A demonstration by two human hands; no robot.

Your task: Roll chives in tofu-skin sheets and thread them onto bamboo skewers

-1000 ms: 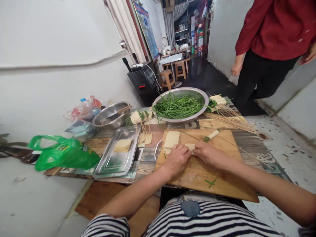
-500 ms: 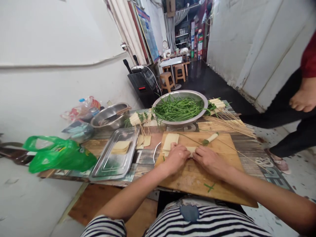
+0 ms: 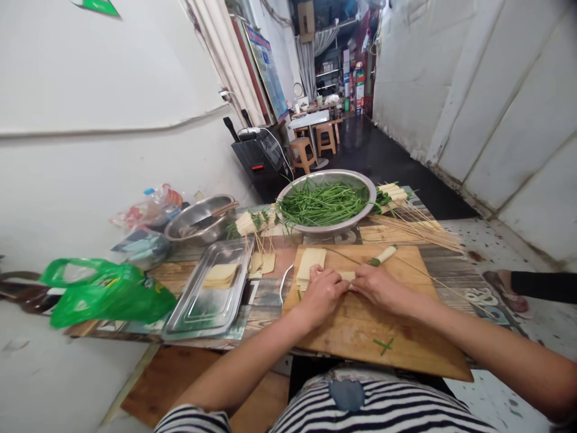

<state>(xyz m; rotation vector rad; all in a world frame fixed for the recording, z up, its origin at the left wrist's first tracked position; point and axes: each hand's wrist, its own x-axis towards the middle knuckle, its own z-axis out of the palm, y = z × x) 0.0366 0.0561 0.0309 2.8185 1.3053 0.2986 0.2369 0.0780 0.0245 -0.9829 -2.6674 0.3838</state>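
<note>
My left hand (image 3: 322,291) and my right hand (image 3: 377,284) rest side by side on a wooden cutting board (image 3: 360,328), fingers curled over a small pale tofu-skin piece (image 3: 347,275) pinched between them. A stack of pale tofu-skin sheets (image 3: 310,262) lies just beyond my left hand. A finished roll on a skewer (image 3: 384,255) lies on the board beyond my right hand. A large steel bowl of green chives (image 3: 325,203) stands at the far side of the table.
A steel tray (image 3: 210,291) with tofu sheets lies left of the board, a green plastic bag (image 3: 106,291) further left. A smaller steel bowl (image 3: 201,218), rolled skewers (image 3: 252,221) and loose bamboo skewers (image 3: 415,231) sit at the back. A person's foot (image 3: 509,288) shows at right.
Both hands stay on the tofu piece with little shift. The person in red and black has walked off to the right; only a foot and leg remain in view.
</note>
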